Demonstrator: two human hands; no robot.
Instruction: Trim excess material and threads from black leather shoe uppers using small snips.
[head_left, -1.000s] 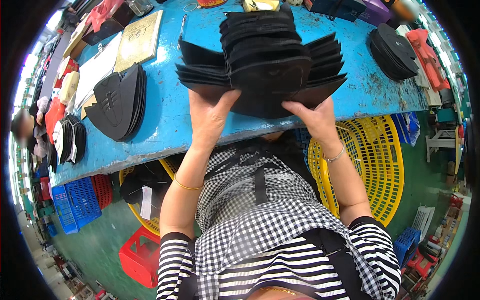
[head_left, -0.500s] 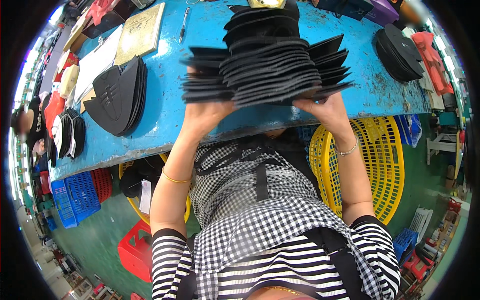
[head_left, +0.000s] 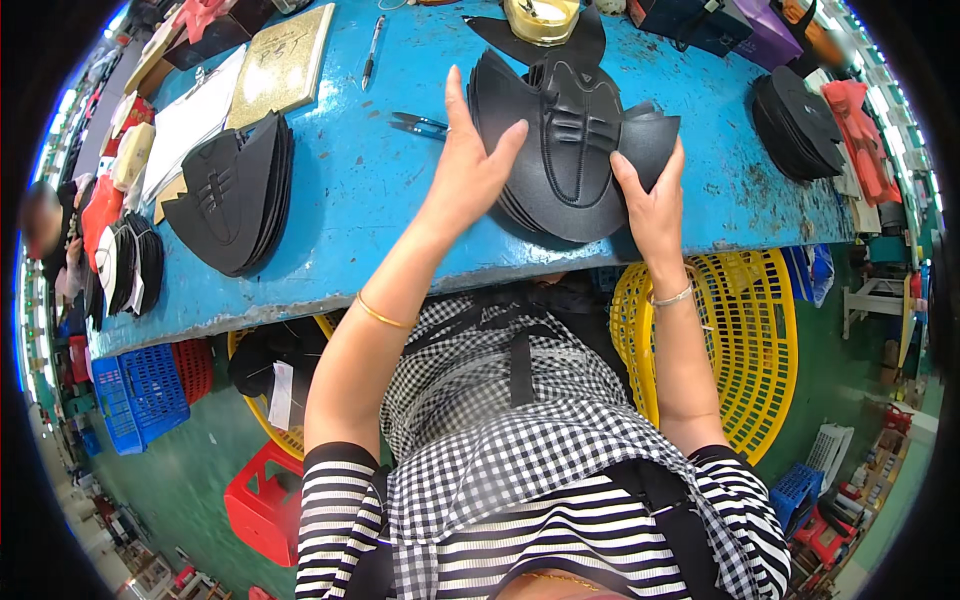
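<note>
A stack of black cut shoe-upper pieces (head_left: 575,150) lies flat on the blue worktable (head_left: 350,200), near its front edge. My left hand (head_left: 470,160) rests against the stack's left side with fingers spread and pointing up. On the stack's right lower corner sits my right hand (head_left: 650,195), its thumb and fingers pinching the edge of the pieces. Each wrist carries a thin bracelet.
A second black stack (head_left: 235,195) lies at the table's left, a third (head_left: 795,120) at the right. Scissors (head_left: 420,124), a pen (head_left: 372,50), a gold sheet (head_left: 282,62) and a tape roll (head_left: 541,18) sit further back. Yellow baskets (head_left: 745,340) and crates stand below.
The stack was held up, fanned out, in both hands above the table edge. It now lies flat and squared on the table, with my hands at its sides.
</note>
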